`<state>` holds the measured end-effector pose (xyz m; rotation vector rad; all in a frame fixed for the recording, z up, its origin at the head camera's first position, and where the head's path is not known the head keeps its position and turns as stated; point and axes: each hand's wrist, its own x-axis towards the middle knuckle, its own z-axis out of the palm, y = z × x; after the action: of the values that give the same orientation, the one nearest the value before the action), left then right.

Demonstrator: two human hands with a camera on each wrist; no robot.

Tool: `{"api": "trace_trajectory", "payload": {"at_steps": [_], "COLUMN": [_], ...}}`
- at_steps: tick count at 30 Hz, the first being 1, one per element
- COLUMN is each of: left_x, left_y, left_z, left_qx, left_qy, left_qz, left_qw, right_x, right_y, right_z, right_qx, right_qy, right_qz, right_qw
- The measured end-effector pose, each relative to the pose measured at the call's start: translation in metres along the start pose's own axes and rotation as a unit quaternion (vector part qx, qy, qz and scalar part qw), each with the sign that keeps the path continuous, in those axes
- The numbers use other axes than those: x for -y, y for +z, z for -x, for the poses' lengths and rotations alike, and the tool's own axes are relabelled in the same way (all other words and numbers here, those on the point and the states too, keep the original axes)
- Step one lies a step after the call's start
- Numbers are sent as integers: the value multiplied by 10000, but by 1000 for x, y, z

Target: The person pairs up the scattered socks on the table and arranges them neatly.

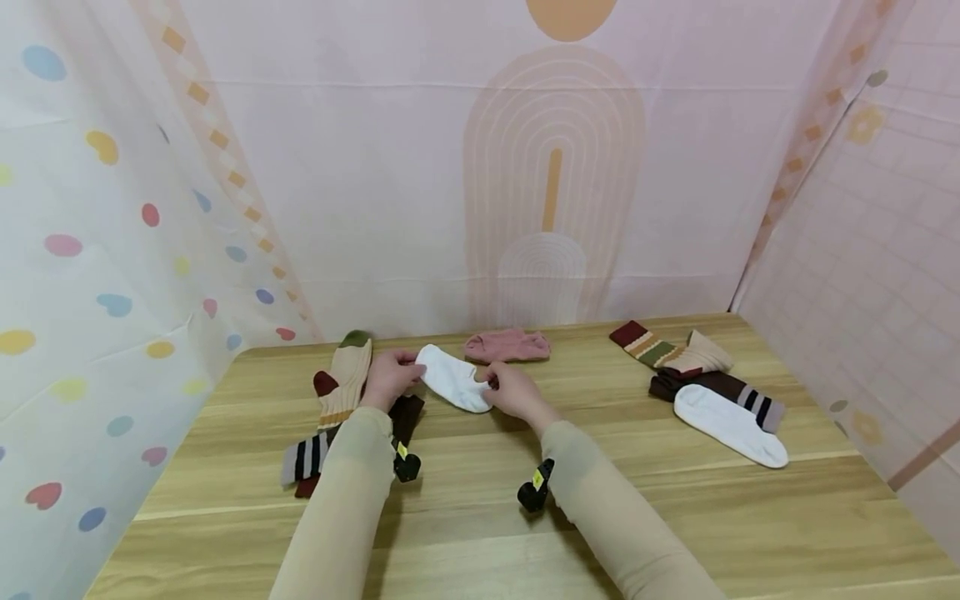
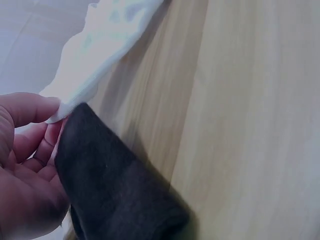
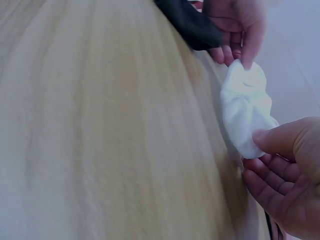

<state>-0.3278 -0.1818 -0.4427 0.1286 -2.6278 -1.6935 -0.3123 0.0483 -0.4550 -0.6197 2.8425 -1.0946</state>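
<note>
A white ankle sock (image 1: 452,379) is stretched between both hands over the back middle of the table. The left hand (image 1: 391,379) pinches one end of it between thumb and fingers. At the other end, near the opening, the right hand (image 1: 517,393) pinches the fabric. In the left wrist view, a dark brown sock (image 2: 110,175) lies right beside the left hand's fingers. The right wrist view shows the white sock (image 3: 246,110) with a thumb on each end. Behind it on the table lies a folded pink sock (image 1: 507,345).
Left of the left hand lie a cream sock (image 1: 350,375) with green toe and a grey-and-black striped cuff (image 1: 305,458). At the right sit a multicoloured striped sock (image 1: 667,350), a brown sock (image 1: 720,386) and another white sock (image 1: 731,425). Patterned curtains (image 1: 360,183) surround the wooden table (image 1: 465,533).
</note>
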Motion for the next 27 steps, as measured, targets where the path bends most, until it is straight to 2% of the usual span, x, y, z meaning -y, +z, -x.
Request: {"api": "trace_trajectory", "payload": {"at_steps": [8, 13, 19, 27], "left_x": [-9, -13, -22, -37], "left_y": [10, 19, 27, 37], "left_z": [2, 4, 11, 23], "left_qx": [-26, -15, -10, -108], "left_qy": [-46, 153, 278, 373], "left_qz": [928, 1487, 1741, 1975], "left_qw": [9957, 9888, 9843, 9795], "right_x": [-10, -15, -18, -20], "right_y": [-12, -20, -33, -55], "right_z": [6, 7, 9, 12], "right_qx": [-459, -971, -1508, -1768], "right_qy": [40, -15, 147, 443], "right_qz": [-586, -970, -1357, -1549], "right_qw": [9972, 9905, 9791, 9710]}}
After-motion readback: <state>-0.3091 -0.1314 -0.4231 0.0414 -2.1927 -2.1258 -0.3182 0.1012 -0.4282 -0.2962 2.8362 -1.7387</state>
